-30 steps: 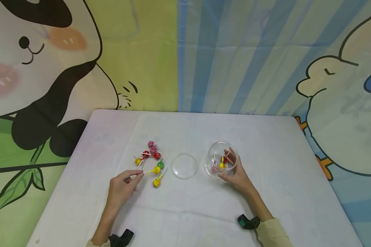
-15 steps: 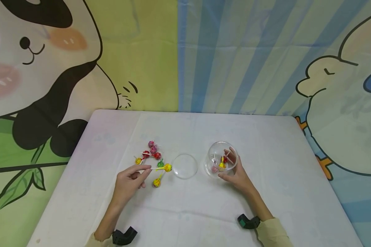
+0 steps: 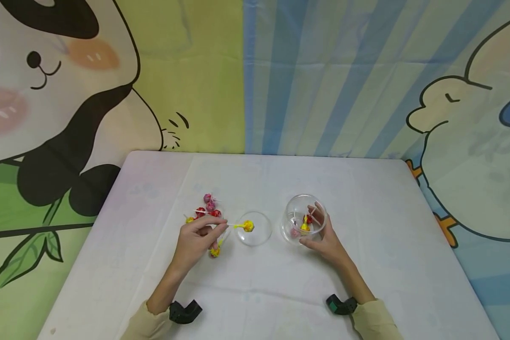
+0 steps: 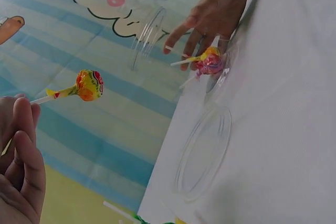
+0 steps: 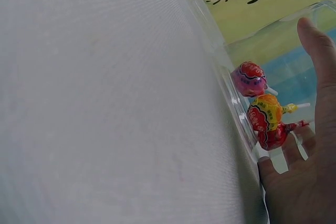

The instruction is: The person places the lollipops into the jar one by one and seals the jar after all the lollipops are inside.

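On the table (image 3: 365,198), toward its left edge, loose lollipops (image 3: 210,206) lie partly behind the left hand (image 3: 200,240), whose thumb and fingers pinch a yellow lollipop (image 3: 248,226) by its stick. Its head hangs above a clear disc (image 3: 257,239). Nearer the table's right edge, the right hand (image 3: 324,238) grips a clear jar (image 3: 292,207) holding several lollipops. This looks like mid-transfer; the next move calls for clearing the jar's rim.
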A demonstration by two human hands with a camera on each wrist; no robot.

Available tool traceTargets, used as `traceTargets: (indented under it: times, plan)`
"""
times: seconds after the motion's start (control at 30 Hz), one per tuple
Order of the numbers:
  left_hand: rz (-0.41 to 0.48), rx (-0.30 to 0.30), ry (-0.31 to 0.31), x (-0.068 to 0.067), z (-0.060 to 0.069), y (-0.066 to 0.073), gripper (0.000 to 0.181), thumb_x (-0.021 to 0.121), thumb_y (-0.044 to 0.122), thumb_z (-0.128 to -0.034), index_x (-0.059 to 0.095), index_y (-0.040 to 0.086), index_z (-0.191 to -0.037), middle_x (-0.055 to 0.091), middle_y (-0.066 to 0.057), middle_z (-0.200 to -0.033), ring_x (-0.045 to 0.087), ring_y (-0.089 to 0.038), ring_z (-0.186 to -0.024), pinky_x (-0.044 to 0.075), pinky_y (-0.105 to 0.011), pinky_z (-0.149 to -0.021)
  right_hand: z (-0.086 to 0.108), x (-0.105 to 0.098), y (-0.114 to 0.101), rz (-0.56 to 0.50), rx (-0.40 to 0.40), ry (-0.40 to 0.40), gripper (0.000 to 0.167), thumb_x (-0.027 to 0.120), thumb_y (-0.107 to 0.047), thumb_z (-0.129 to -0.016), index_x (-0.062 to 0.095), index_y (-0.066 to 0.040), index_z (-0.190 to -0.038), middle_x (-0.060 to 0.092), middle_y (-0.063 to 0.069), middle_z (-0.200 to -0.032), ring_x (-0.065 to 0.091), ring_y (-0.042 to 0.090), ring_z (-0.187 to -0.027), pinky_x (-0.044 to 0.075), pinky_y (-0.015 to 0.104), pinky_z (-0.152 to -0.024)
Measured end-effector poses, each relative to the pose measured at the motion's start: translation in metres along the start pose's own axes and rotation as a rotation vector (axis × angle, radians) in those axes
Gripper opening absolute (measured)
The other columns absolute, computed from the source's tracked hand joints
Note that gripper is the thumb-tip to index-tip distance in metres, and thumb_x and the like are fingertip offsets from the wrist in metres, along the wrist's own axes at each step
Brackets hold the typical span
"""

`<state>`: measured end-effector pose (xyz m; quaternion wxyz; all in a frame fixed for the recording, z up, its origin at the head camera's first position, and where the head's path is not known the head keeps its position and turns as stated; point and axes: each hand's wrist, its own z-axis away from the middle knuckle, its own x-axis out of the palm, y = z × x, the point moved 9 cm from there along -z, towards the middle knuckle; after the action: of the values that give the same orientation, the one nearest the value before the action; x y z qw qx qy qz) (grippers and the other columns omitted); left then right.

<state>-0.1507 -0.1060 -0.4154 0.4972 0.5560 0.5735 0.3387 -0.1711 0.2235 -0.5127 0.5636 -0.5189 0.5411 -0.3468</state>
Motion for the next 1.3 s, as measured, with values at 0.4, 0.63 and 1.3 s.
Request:
traceTargets:
  times: [0.4,0.63,1.3]
  plan:
    - [0.051,0.063,-0.152,0.068,-0.037,0.034,0.017,0.068,0.011,-0.0896,0.073,0.008,-0.106,0.064,-0.005,-0.072,0.055,-0.02,-0.047,0.039,-0.022,-0.043,0.001,0.0,0.001,0.013,0.014,0.011,0.102,0.076,0.0,-0.076,0.012,-0.014,-0.154,0.028,0.019,-0.156,0.026,0.039,-0.144,0.023,0.003,-0.107]
    - [-0.136,0.085,-0.236,0.118,-0.056,0.036,0.02,0.07,0.024,-0.0896,0.076,0.013,-0.105,0.073,0.001,-0.084,0.052,-0.004,-0.046,0.036,-0.021,-0.042,0.0,0.0,-0.001,0.028,0.021,0.006,0.103,0.077,-0.003,-0.077,0.011,-0.017,-0.155,0.028,0.016,-0.157,0.026,0.037,-0.145,0.022,0.002,-0.107]
    - [-0.543,0.068,-0.381,0.181,-0.084,0.021,0.015,0.072,0.024,-0.0871,0.079,0.019,-0.099,0.065,0.005,-0.054,0.041,0.003,-0.036,0.024,-0.015,-0.04,0.001,0.0,-0.001,0.017,-0.001,-0.009,0.102,0.075,-0.003,-0.079,0.009,-0.017,-0.155,0.025,0.017,-0.157,0.023,0.039,-0.145,0.022,0.003,-0.108]
